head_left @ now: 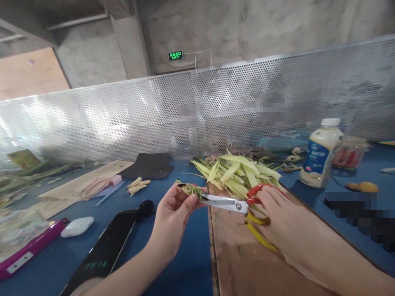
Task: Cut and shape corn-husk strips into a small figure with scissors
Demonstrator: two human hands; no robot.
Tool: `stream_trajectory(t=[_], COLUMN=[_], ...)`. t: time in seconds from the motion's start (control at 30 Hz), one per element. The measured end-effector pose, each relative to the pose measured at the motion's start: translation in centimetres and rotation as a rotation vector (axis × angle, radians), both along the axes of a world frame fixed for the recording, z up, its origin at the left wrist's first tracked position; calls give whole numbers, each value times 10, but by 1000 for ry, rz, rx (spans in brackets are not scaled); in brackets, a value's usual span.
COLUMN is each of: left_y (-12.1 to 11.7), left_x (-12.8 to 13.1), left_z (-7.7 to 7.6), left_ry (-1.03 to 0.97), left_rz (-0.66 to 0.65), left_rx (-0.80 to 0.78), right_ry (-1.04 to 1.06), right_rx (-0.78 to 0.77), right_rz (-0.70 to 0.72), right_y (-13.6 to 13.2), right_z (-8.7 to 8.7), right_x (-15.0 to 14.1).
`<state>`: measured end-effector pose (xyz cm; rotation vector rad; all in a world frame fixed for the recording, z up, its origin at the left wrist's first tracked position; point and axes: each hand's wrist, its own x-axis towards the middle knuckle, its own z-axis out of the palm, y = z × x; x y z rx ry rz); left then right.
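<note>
Here, two hands, one scissors, one bottle.

Looks like a workshop-type rm, exact kind unclear: bare concrete wall up top, lit EXIT sign upper ctr, perforated metal partition across mid-frame, blue worktable below w/ a wooden board lower ctr-right.
</note>
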<state>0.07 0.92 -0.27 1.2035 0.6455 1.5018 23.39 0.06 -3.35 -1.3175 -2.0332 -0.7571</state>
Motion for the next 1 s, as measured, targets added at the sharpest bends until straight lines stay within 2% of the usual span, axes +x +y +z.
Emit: stream_trajectory(t=[0.33, 0.57, 0.77, 1.0], left_y=[-1, -1, -1, -2], left_x=[1, 1, 2, 2], left_z=[-1, 0, 0, 1], left_ry=[6, -4, -11, 6], left_rz=[22, 9, 3, 26], left_rx=[-19, -39, -41, -47], right_ry=[-32, -165, -73, -107], right_rx=[-4, -8, -15, -8], right_rz=[6, 69, 67, 93], right_y=[-4, 0, -5, -8], right_z=[6, 4, 9, 12], right_x=[-2, 7, 3, 0])
